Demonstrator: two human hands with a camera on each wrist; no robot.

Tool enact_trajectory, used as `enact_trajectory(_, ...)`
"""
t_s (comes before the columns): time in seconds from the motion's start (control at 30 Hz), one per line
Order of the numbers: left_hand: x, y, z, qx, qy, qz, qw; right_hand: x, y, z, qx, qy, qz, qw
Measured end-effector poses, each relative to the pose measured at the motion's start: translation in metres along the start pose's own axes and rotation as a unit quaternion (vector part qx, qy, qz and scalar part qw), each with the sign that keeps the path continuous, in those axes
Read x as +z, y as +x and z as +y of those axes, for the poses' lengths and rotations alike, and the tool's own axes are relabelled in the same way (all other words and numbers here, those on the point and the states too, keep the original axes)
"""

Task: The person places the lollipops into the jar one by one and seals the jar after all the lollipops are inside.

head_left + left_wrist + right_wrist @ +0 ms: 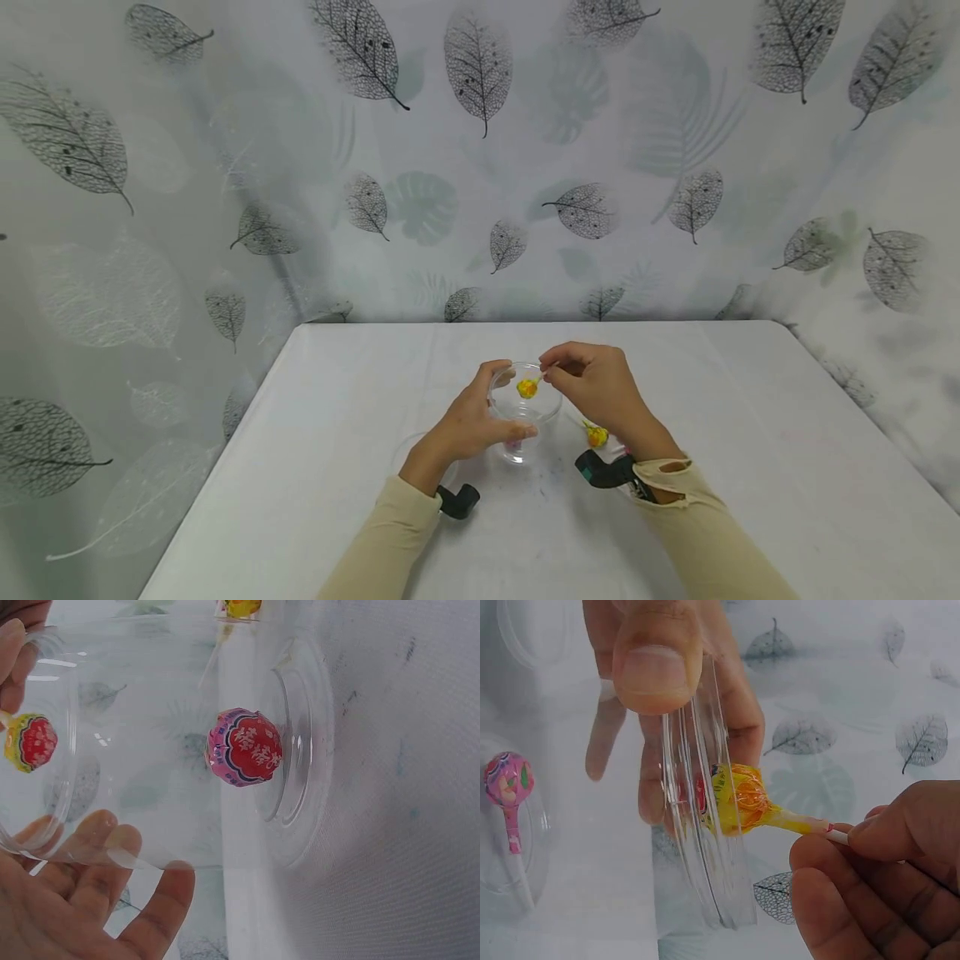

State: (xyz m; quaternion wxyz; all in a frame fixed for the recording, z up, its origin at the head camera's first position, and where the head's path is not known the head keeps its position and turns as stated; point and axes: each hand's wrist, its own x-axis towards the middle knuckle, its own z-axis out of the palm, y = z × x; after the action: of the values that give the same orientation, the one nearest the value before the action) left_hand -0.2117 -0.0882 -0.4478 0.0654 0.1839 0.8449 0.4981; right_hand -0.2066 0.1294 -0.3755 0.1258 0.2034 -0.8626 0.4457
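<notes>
My left hand (476, 419) grips a clear plastic jar (504, 410) near its rim, thumb on the near side and fingers round the far side. A pink-wrapped lollipop (244, 747) lies inside at the jar's bottom. With thumb and fingertips my right hand (596, 382) pinches the white stick of a yellow-wrapped lollipop (742, 799). Its candy end points into the jar's mouth, over the rim. The jar's base is at or close to the tabletop.
Another yellow lollipop (596, 435) lies on the white table (750, 400) by my right wrist, with something pink partly hidden beside it. A clear round lid (401, 450) lies left of the jar, partly behind my left wrist. Leaf-patterned cloth (480, 208) hangs behind the table.
</notes>
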Motion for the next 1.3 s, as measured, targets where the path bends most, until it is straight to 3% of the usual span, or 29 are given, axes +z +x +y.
enact_trajectory(0.27,0.002,-0.002,0.002,-0.019,-0.008,0.005,0.9998,0.009,0.001,0.001,-0.055,-0.060,-0.053,0.9953)
enact_trajectory(0.43,0.002,-0.002,0.001,-0.013,-0.016,0.000,0.9998,0.013,0.000,0.002,-0.082,-0.065,-0.075,0.9917)
enact_trajectory(0.8,0.001,-0.001,0.001,0.003,-0.013,-0.003,0.9999,0.016,-0.001,0.003,-0.080,-0.058,-0.099,0.9901)
enact_trajectory(0.93,0.001,-0.001,0.000,0.006,-0.012,-0.006,0.9999,0.012,-0.002,0.003,-0.075,-0.061,-0.086,0.9916)
enact_trajectory(1.07,0.003,0.001,0.000,0.008,-0.019,-0.007,0.9998,0.001,-0.004,0.007,-0.064,-0.070,-0.043,0.9946)
enact_trajectory(1.2,0.002,0.001,0.002,-0.009,-0.013,0.002,0.9999,-0.014,-0.003,0.016,-0.042,-0.091,-0.006,0.9950)
enact_trajectory(1.3,0.002,0.001,0.004,-0.021,-0.005,0.004,0.9998,-0.027,-0.005,0.027,-0.008,-0.113,-0.003,0.9935)
